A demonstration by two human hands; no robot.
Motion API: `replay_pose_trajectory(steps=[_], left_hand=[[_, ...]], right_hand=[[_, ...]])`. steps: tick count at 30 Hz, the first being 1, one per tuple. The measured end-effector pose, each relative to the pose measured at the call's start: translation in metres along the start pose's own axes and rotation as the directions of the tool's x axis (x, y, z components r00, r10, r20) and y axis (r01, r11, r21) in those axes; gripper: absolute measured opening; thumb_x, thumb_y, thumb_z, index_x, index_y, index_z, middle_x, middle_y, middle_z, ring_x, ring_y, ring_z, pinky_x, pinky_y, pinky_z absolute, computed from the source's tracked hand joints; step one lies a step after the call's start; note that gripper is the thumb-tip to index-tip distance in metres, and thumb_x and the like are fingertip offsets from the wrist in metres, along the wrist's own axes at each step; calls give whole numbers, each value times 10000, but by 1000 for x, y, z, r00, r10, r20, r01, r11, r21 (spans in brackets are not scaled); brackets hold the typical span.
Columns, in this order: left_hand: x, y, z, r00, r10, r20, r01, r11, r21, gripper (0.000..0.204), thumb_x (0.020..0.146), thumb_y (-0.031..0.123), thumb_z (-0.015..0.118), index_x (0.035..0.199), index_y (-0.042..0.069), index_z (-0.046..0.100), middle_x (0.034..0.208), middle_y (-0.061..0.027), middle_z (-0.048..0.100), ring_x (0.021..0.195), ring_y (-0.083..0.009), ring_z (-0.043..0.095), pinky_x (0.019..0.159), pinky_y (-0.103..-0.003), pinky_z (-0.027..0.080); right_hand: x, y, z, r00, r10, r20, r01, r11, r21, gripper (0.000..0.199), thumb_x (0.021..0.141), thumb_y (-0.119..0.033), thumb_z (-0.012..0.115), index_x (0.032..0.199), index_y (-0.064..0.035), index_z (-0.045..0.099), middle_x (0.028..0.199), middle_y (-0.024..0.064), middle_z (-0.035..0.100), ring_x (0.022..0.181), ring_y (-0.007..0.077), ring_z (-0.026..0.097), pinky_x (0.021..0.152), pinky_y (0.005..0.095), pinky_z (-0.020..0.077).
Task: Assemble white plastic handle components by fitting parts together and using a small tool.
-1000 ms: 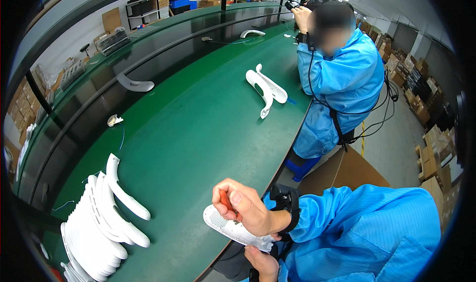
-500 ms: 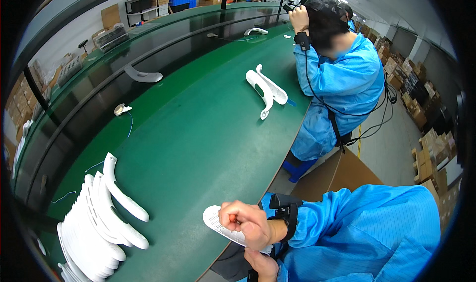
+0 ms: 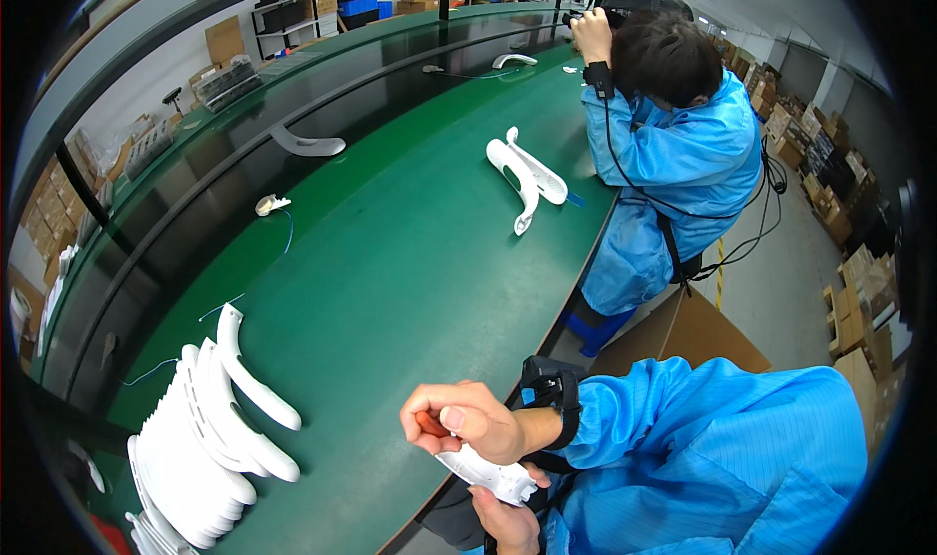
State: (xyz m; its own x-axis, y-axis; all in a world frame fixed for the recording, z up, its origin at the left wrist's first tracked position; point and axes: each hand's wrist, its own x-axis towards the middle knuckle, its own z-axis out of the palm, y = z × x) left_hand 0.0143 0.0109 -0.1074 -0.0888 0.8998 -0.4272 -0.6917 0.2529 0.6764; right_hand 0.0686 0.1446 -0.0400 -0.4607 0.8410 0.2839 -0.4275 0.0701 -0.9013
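Note:
Over the near table edge I hold a curved white plastic shell (image 3: 493,475), its ribbed end toward me. My left hand (image 3: 508,528) grips that near end from below, thumb and fingers around it. Above the shell's far end is my right hand (image 3: 467,424), fingers curled and thumb bent over them. Its fingers hide the far end, and I cannot make out what, if anything, they pinch. To the left, a row of similar white shells (image 3: 190,448) stands packed together, with one long curved piece (image 3: 256,379) lying beside it.
Two white handle-shaped parts (image 3: 527,176) lie farther along the green table (image 3: 390,291). A small white part with a thin wire (image 3: 270,205) and a curved grey-white shell (image 3: 307,143) lie beyond. A co-worker in blue (image 3: 683,145) sits at the right; a cardboard box (image 3: 683,330) stands between us.
The shell has turned, so its perforated face no longer shows and its inner ribs do. My right hand has shifted slightly left and up, over the shell's tip. The co-worker's head has turned.

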Motion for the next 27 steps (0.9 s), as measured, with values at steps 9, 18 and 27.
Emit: replay_pose_trajectory(steps=[9,18,27], left_hand=[[4,1,-6,999,-41,-8,42,998,39,620,992,489,203,1052,-48,505,818,-163,615,695,-265,594,654,-358,485],[1,0,-2,1000,-13,7,13,999,42,604,995,476,212,1012,-48,513,806,-161,616,692,-260,596,656,-347,482],[3,-4,-13,997,20,75,-20,1000,1,583,998,456,238,1050,-53,518,852,-166,625,722,-266,611,688,-356,494]], right_hand=[[3,8,1,999,22,29,-21,999,-31,367,944,-334,360,939,-4,522,689,25,478,567,66,376,513,225,321],[3,4,-1,998,47,32,-45,996,-71,358,937,-327,362,929,-8,523,686,22,479,585,76,394,510,236,321],[3,13,-1,986,-114,123,138,968,-209,324,925,-297,375,892,-9,519,663,20,463,578,102,411,523,261,341]])
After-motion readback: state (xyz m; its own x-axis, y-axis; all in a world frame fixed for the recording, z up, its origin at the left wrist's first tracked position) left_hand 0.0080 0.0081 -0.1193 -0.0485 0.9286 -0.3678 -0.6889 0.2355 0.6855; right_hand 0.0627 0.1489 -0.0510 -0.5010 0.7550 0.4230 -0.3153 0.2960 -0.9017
